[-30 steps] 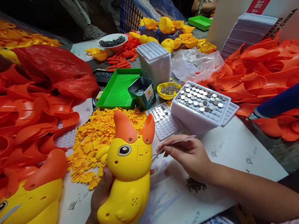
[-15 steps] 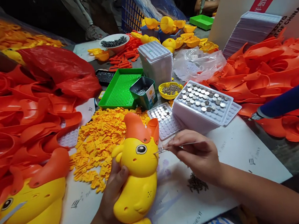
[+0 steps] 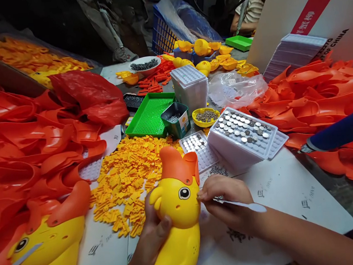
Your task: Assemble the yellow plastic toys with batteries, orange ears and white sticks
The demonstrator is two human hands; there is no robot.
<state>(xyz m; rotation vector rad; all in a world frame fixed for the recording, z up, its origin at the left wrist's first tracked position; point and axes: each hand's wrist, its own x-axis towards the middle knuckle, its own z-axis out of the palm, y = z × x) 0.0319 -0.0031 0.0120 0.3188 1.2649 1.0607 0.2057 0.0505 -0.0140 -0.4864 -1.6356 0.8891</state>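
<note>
My left hand (image 3: pixel 157 229) is closed around the body of a yellow toy duck (image 3: pixel 179 210) with an orange crest, held upright and slightly tilted over the white board. My right hand (image 3: pixel 224 198) pinches at the front of the duck's face, its fingertips touching or very near it. A slim pale tool (image 3: pixel 246 204) with a flat rounded end sticks out of that hand to the right; its working tip is hidden. Dark screws (image 3: pixel 237 235) lie in a small heap below the right wrist. A second toy duck (image 3: pixel 46 238) rests at the lower left.
Yellow clips (image 3: pixel 121 174) are heaped behind my left hand. Behind the duck stand a green tray (image 3: pixel 150 114), a dark tub (image 3: pixel 175 119), a yellow dish (image 3: pixel 205 116) and a stack of button-cell trays (image 3: pixel 244 132). Orange parts (image 3: pixel 309 100) pile up at right; a blue-handled tool (image 3: pixel 339 126) juts in.
My right hand has closed in on the duck's face, and the pale tool's flat end has swung lower. The whole scene sits further right and lower as the view shifts.
</note>
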